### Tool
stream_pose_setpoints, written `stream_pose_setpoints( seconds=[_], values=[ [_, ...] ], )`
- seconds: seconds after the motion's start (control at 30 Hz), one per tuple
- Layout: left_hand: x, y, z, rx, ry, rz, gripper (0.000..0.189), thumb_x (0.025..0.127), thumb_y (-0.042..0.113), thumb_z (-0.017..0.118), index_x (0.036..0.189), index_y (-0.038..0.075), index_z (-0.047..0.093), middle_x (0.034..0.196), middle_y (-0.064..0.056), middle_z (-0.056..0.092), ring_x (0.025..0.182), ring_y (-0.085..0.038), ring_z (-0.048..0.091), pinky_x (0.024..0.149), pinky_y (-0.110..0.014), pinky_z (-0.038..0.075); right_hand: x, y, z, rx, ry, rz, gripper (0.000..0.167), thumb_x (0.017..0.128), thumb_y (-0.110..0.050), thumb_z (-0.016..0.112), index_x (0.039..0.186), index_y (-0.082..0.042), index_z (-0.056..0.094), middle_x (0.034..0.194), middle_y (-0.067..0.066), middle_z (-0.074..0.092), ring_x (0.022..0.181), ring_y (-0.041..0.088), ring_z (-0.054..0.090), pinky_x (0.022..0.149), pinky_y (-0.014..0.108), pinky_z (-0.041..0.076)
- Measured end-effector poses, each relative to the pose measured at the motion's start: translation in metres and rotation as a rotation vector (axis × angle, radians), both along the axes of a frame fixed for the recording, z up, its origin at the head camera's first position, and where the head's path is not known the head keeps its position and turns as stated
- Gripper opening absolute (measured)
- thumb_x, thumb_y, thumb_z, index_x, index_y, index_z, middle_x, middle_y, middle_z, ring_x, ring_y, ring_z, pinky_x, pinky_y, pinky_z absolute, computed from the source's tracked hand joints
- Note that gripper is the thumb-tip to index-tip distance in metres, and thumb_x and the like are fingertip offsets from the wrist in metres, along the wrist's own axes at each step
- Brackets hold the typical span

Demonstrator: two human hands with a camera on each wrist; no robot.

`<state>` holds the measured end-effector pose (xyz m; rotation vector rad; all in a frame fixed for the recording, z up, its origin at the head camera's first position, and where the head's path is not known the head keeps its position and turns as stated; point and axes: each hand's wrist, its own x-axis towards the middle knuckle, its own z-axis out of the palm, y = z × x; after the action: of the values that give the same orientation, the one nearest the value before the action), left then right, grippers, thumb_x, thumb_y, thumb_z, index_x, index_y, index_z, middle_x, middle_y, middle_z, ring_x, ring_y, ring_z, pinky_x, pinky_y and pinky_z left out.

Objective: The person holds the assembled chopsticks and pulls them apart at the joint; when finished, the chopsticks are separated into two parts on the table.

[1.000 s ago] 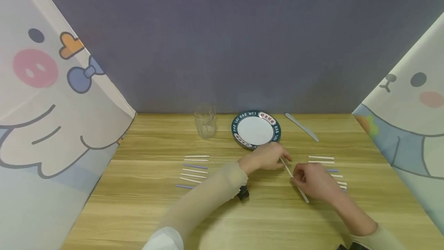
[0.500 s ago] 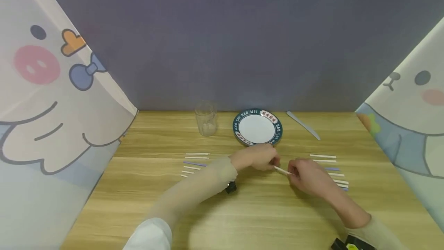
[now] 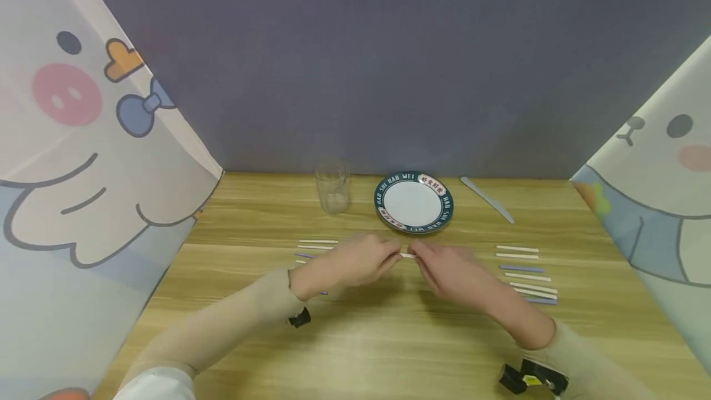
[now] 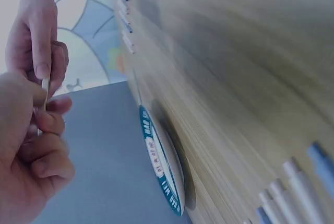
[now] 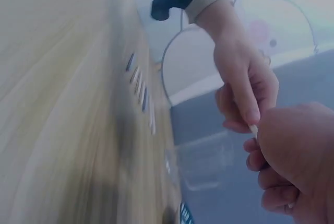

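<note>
Both hands meet over the middle of the table, just in front of the plate. My left hand point(image 3: 361, 261) pinches one end of a thin white stick point(image 3: 408, 255) between thumb and fingers. The other end is pinched by my right hand point(image 3: 452, 273). Only a short piece of the stick point(image 4: 46, 85) shows between the two grips; the fingers cover the rest. In the right wrist view the stick point(image 5: 253, 129) is raised above the tabletop.
Behind the hands are a green-rimmed white plate point(image 3: 412, 204), a clear glass point(image 3: 333, 193) and a pale knife point(image 3: 487, 200). White and purple sticks lie in rows on the left, partly behind my left arm, and on the right point(image 3: 524, 256). A dark panel point(image 3: 355, 66) rises at the back.
Both hands have moved left and come closer together, carrying the white stick. It slanted toward the front right and showed much more length earlier; now it lies roughly level between the fingertips.
</note>
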<state>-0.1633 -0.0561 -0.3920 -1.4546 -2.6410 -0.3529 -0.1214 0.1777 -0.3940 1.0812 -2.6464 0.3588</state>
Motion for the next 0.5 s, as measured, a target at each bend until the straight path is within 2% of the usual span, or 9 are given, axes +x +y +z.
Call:
stream_pose_setpoints(
  seconds=[0.13, 0.2, 0.37, 0.5],
  values=[
    [0.012, -0.010, 0.001, 0.053, 0.152, 0.046, 0.016, 0.109, 0.019, 0.061, 0.095, 0.013, 0.065, 0.082, 0.005, 0.064, 0.069, -0.008, 0.060, 0.062, -0.024, 0.053, -0.005, -0.012, 0.005, -0.029, 0.025, 0.033, 0.009, 0.100, -0.006, 0.066, 0.107, -0.011, 0.065, 0.078, -0.004, 0.065, 0.058, 0.004, 0.049, 0.048, 0.020, 0.041],
    [0.018, -0.012, 0.000, 0.084, 0.186, 0.070, 0.014, 0.108, 0.019, 0.062, 0.096, 0.012, 0.066, 0.083, 0.004, 0.064, 0.068, -0.008, 0.061, 0.059, -0.024, 0.052, -0.006, -0.015, 0.006, -0.052, 0.031, 0.050, 0.006, 0.100, -0.006, 0.066, 0.103, -0.011, 0.066, 0.077, -0.005, 0.064, 0.058, 0.003, 0.048, 0.050, 0.021, 0.043],
    [0.029, -0.014, -0.002, 0.129, 0.210, 0.123, 0.018, 0.106, 0.022, 0.067, 0.090, 0.014, 0.065, 0.073, 0.007, 0.061, 0.060, -0.006, 0.054, 0.051, -0.022, 0.045, -0.008, -0.016, 0.006, -0.099, 0.028, 0.095, 0.008, 0.099, -0.008, 0.067, 0.094, -0.014, 0.068, 0.075, -0.010, 0.060, 0.061, -0.002, 0.044, 0.054, 0.019, 0.044],
    [0.030, -0.013, -0.001, 0.166, 0.197, 0.131, 0.017, 0.105, 0.021, 0.068, 0.090, 0.014, 0.068, 0.072, 0.007, 0.062, 0.060, -0.004, 0.052, 0.051, -0.020, 0.045, -0.011, -0.015, 0.009, -0.115, 0.031, 0.121, 0.008, 0.098, -0.007, 0.069, 0.095, -0.014, 0.070, 0.077, -0.011, 0.061, 0.063, -0.003, 0.045, 0.056, 0.020, 0.046]
  ],
)
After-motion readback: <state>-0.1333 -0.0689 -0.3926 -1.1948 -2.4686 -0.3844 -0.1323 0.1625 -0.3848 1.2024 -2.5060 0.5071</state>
